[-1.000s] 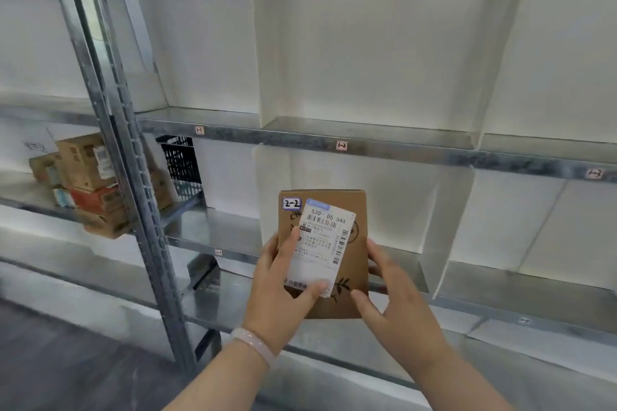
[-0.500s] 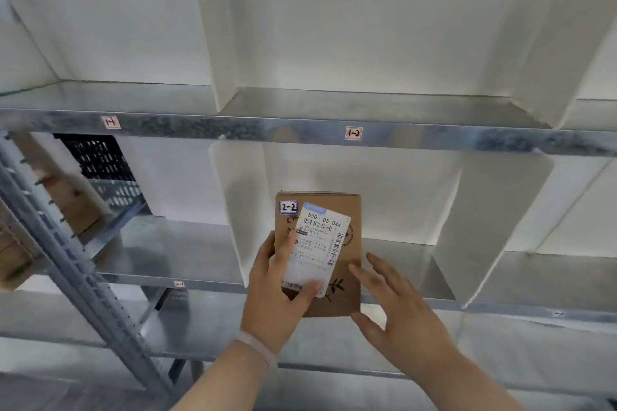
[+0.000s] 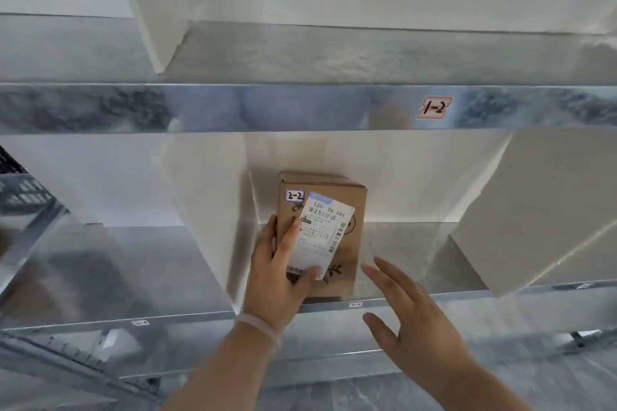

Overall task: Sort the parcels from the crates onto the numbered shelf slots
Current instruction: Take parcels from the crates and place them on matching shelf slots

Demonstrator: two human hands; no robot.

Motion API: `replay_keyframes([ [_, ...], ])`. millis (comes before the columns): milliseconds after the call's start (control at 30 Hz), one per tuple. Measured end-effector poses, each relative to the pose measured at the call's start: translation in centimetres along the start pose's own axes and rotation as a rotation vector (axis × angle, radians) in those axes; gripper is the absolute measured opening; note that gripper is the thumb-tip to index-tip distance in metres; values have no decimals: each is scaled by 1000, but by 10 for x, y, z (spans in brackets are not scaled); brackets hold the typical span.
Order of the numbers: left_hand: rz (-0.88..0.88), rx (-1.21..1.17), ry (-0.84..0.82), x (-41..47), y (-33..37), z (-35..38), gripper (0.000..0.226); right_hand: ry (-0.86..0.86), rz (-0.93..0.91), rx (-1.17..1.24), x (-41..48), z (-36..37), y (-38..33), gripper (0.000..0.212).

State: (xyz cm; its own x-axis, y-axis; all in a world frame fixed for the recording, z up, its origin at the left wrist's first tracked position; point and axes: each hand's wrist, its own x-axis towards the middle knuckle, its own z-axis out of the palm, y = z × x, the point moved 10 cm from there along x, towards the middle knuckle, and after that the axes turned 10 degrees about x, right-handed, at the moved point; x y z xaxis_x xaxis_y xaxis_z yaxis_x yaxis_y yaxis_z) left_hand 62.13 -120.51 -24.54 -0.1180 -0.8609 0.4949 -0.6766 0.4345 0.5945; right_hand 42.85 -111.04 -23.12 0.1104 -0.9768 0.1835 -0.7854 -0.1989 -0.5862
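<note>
Parcel: brown cardboard box [image 3: 350,257], upright, its base at the front edge of the middle shelf [image 3: 417,257], just beside the white divider [image 3: 213,210] on its left.
Markings: a "2-2" sticker [image 3: 295,195] and a white shipping label [image 3: 325,233] on its front.
Slot tag: small tag [image 3: 355,304] on the shelf edge below the parcel; the upper shelf tag [image 3: 434,107] reads "1-2".
Left hand [image 3: 277,277]: grips the parcel, thumb across the label's lower end.
Right hand [image 3: 410,314]: fingers spread, holding nothing, near the parcel's right side, apart from it.
</note>
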Motion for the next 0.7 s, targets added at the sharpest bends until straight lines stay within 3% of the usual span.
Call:
replay_keyframes([
  [100,-3,-11,10,-5,-9,10,91,8,40,28,-1,7,7,65],
  [200,-112,-38,11,-11,-22,17,105,19,44,18,-1,12,11,65],
  [433,-285,-105,19,-31,-44,29,113,-28,41,16,3,24,14,62],
  [600,-293,-110,60,-36,-43,33,131,-41,42,5,7,30,14,61],
  [700,-284,-140,86,-39,-42,30,124,-45,25,20,7,31,12,63],
])
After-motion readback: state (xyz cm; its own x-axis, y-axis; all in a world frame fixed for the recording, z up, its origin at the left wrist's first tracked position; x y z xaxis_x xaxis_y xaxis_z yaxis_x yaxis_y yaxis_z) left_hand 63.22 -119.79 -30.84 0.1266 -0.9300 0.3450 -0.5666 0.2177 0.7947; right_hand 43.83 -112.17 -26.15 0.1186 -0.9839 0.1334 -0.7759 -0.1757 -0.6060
